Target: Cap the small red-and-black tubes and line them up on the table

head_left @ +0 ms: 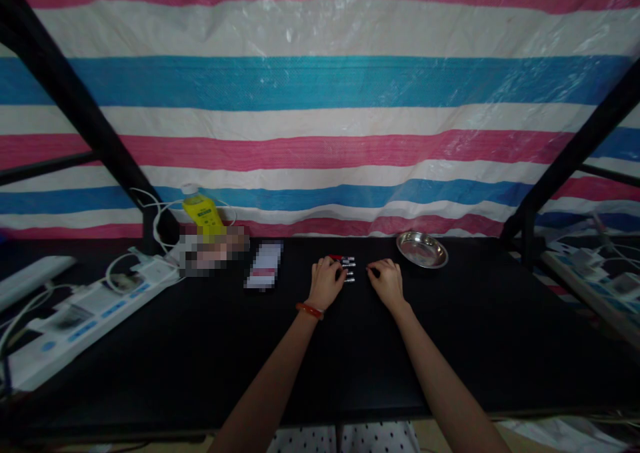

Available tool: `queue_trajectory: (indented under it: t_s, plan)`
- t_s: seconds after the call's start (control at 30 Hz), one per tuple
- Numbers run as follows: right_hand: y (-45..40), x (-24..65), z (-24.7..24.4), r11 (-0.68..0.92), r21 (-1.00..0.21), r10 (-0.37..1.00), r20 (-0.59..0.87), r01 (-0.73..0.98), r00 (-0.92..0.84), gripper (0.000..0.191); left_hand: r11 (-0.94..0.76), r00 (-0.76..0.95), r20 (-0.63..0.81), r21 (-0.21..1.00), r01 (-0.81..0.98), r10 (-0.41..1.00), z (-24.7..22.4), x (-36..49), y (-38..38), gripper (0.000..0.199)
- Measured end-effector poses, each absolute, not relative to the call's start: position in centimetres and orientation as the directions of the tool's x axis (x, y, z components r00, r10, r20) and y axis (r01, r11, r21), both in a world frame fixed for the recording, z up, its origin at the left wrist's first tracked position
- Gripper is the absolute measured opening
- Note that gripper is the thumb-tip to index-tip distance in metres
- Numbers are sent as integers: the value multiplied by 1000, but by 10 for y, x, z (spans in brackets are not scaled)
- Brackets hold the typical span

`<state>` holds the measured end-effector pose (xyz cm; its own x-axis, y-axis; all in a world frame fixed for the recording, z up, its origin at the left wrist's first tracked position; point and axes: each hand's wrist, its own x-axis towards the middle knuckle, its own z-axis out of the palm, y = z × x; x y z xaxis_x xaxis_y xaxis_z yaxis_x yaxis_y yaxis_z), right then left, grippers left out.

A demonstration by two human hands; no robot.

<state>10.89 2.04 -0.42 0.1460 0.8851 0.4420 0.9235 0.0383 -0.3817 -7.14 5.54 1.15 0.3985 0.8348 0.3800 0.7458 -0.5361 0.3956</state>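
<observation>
Mostly hidden: small batteries [349,269] under L hand [326,282], R hand [387,281] beside, both grips unclear.

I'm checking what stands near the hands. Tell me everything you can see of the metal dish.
The metal dish is a small, round, shallow plate of shiny silvery metal with a raised rim that catches the light. It sits flat and upright on the black table, near the far edge below the striped tarp, beyond and to the right of the right hand. Nothing touches it, and it looks empty.
</observation>
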Motion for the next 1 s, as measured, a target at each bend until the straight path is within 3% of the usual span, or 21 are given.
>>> queue_trajectory:
  t_s: [0.2,0.4,0.87,1.0]
  plan:
    - [24,108,-12,101,-366,899,432,925,73,37,-576,452,368,386,721,813,14,-71,53,31]
    - [31,111,-21,145,-433,928,372,890,30,37,-594,502,319,387,705,804,14,-73,54,33]
    - [27,112,-20,191,-565,900,427,803,87,30,-616,521,329,435,657,788,10,-75,60,26]
    - [26,113,-17,183,-701,870,442,689,218,34,-630,532,339,460,625,776,9,-78,64,27]
